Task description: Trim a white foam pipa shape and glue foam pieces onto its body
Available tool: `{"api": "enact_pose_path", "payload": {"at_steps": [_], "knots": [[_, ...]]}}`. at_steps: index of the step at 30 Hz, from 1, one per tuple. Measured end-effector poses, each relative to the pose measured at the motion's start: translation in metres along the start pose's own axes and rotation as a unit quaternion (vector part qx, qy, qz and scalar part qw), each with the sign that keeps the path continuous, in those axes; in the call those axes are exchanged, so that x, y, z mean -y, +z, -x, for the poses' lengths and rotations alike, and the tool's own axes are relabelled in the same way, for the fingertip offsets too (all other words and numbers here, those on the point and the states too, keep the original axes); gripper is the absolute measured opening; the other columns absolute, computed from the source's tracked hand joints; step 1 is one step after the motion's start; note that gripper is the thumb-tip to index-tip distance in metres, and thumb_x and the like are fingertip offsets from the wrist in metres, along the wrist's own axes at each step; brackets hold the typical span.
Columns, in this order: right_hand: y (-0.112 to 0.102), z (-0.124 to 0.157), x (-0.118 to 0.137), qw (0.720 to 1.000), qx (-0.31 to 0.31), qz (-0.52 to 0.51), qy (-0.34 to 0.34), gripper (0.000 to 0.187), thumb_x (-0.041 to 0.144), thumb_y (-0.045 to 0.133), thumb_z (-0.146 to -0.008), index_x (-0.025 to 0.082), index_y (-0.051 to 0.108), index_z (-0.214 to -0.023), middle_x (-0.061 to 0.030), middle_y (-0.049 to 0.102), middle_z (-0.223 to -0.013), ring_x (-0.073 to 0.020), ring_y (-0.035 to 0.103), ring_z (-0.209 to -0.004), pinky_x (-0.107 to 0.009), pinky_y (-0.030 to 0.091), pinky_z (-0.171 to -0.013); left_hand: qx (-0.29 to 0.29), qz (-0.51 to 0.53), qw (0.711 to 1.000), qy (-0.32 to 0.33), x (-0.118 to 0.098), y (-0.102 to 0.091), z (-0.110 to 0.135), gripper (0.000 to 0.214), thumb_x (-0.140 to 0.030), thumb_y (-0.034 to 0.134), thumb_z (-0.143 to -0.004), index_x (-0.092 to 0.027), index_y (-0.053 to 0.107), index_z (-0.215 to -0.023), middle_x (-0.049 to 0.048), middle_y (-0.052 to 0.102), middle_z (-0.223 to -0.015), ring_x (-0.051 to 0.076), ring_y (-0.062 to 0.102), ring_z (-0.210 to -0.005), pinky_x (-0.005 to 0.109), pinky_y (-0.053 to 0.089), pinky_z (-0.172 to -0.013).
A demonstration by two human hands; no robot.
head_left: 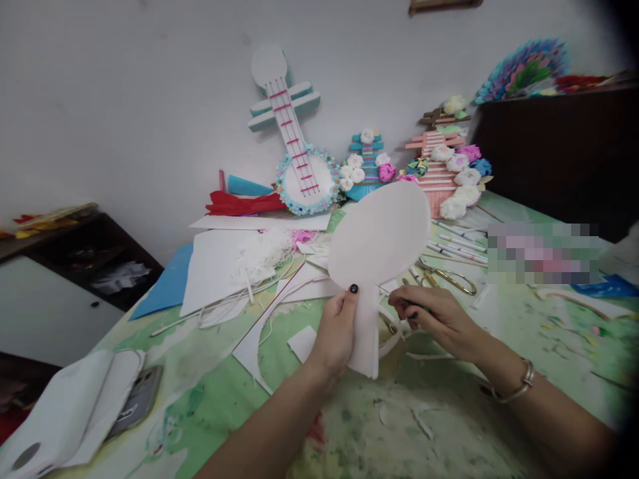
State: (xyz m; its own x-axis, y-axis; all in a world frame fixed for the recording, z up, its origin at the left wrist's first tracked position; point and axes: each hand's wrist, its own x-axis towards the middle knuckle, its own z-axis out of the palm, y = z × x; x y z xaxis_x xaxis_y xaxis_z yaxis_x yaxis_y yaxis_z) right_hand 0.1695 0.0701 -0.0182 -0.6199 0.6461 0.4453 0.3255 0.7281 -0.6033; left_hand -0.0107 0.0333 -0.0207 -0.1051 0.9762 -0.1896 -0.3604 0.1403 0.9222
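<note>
My left hand (335, 329) is closed round the handle of a white paddle-shaped foam board cutout (382, 233), thumb on its front face. The cutout is held tilted above the table, its oval end up and to the right. In my right hand (439, 316) is a slim craft knife (417, 305) with a dark green handle, mostly hidden by the fingers. Its thin tip points at the cutout's right edge, where the oval meets the handle; whether it touches, I cannot tell. Behind my right hand lie gold-handled scissors (452, 279).
White board sheets (212, 266) and tangled white cord (264, 256) lie left on the green-stained table (210, 406). Several markers (462, 247) are at the right. Decorated model lutes (294, 146) lean on the wall. A phone (137, 399) lies front left beside a white pouch (64, 412).
</note>
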Motion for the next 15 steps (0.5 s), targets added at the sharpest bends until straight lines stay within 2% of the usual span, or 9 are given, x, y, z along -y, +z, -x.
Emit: {"api": "enact_pose_path", "payload": {"at_steps": [6,8,11,15], "knots": [[-0.0028,-0.0005,0.0007,0.998,-0.056,0.009,-0.012,0.024,0.026,0.038,-0.093,0.017,0.06,-0.087,-0.002,0.059,-0.072,-0.0103,0.053,-0.061,-0.022,0.039,-0.06,0.065,-0.041,0.997,0.019,-0.0036,0.0025,0.0058,0.038,-0.049,0.06,-0.075,-0.013,0.066,-0.085,0.0039,0.063,-0.071,0.013,0.053,-0.064,0.021,0.04,-0.059],[-0.0038,-0.001,0.0025,0.998,-0.058,0.018,-0.013,0.027,0.026,0.037,-0.093,0.016,0.059,-0.082,-0.0021,0.059,-0.07,-0.0105,0.053,-0.06,-0.022,0.039,-0.059,0.067,-0.045,0.996,0.026,-0.0036,0.0026,0.0065,0.038,-0.05,0.059,-0.076,-0.013,0.065,-0.085,0.0037,0.062,-0.071,0.013,0.053,-0.064,0.021,0.04,-0.061],[-0.0032,-0.001,0.0031,0.998,-0.059,0.034,-0.013,0.03,0.027,0.036,-0.093,0.017,0.059,-0.077,-0.0024,0.06,-0.067,-0.0113,0.054,-0.059,-0.023,0.039,-0.057,0.066,-0.065,0.995,0.027,-0.0027,0.002,0.0065,0.039,-0.052,0.059,-0.075,-0.013,0.063,-0.079,0.0014,0.058,-0.066,0.011,0.048,-0.057,0.02,0.036,-0.055],[0.0005,-0.0006,0.0004,0.993,-0.089,0.067,-0.042,0.027,0.022,0.038,-0.092,0.017,0.059,-0.076,-0.0014,0.06,-0.064,-0.0106,0.054,-0.058,-0.022,0.038,-0.055,0.071,-0.08,0.994,0.023,-0.002,0.0027,0.0071,0.039,-0.053,0.057,-0.076,-0.015,0.059,-0.077,-0.0014,0.053,-0.062,0.009,0.043,-0.054,0.02,0.033,-0.052]]}}
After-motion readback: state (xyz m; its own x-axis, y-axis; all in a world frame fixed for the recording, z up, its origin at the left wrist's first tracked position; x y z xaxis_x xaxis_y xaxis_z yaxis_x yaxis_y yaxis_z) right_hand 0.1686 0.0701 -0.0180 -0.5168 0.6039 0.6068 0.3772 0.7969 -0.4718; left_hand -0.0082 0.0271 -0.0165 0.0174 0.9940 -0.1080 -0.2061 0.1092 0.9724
